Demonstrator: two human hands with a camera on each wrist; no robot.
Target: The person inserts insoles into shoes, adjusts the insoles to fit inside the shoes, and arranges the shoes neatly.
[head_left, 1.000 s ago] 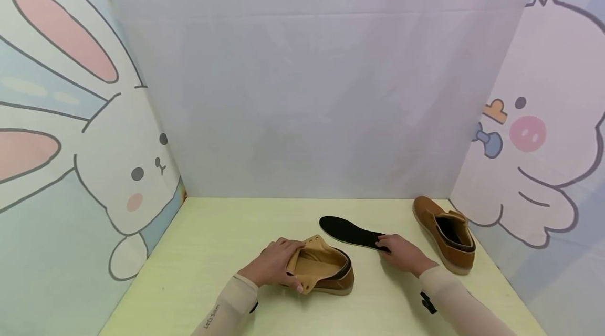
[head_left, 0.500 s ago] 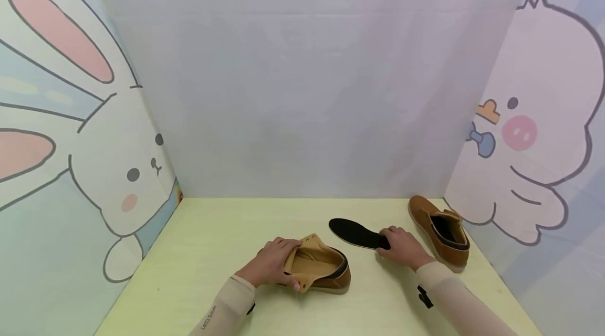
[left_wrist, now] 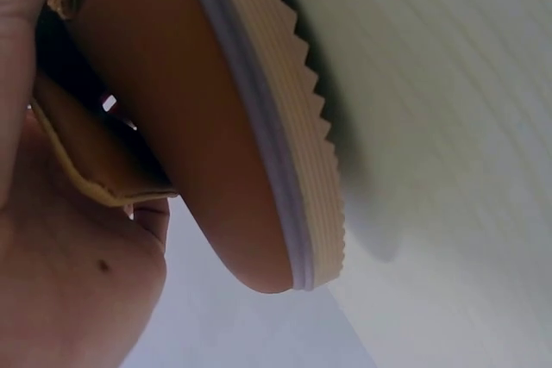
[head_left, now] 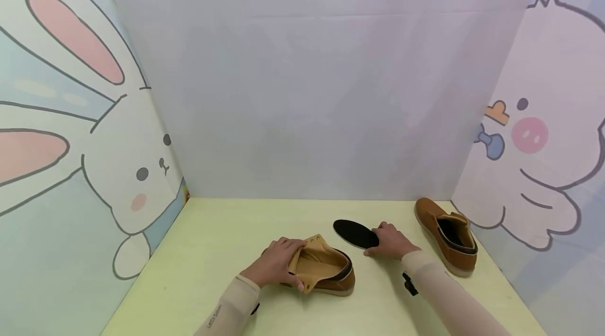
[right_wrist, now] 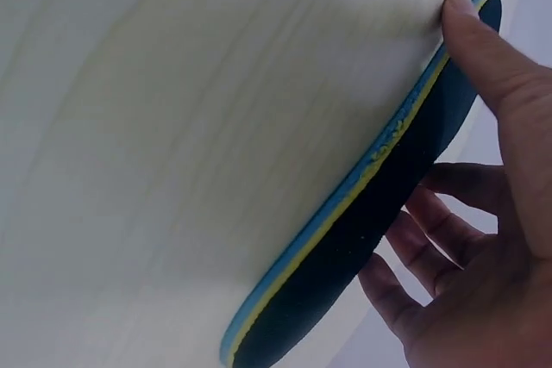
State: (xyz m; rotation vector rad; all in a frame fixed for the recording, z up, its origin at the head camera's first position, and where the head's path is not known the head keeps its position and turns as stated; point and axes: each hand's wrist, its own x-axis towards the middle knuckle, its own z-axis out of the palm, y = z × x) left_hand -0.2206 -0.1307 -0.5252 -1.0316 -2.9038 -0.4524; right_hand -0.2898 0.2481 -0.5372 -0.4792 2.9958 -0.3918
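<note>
A brown shoe (head_left: 344,284) with a tan lining stands on the table, its heel to the right. My left hand (head_left: 273,265) grips it across the front of the opening, over the spread lace flaps. In the left wrist view the shoe's brown side (left_wrist: 185,118) and ridged pale sole show beside that hand (left_wrist: 82,273). My right hand (head_left: 389,241) holds a black insole (head_left: 353,233) by its two long edges, covering its right part in the head view. The right wrist view shows the insole's (right_wrist: 345,239) blue and yellow layers, with the thumb on one edge and fingers along the other.
A second brown shoe (head_left: 439,241) stands at the right side of the pale yellow table (head_left: 227,220), toe pointing away, a dark insole visible inside. A grey back wall (head_left: 302,89) and printed side panels enclose the table.
My right hand has shifted from the insole's right end further left along it, gripping across its width. The insole has slid slightly right. My left hand stays on the shoe.
</note>
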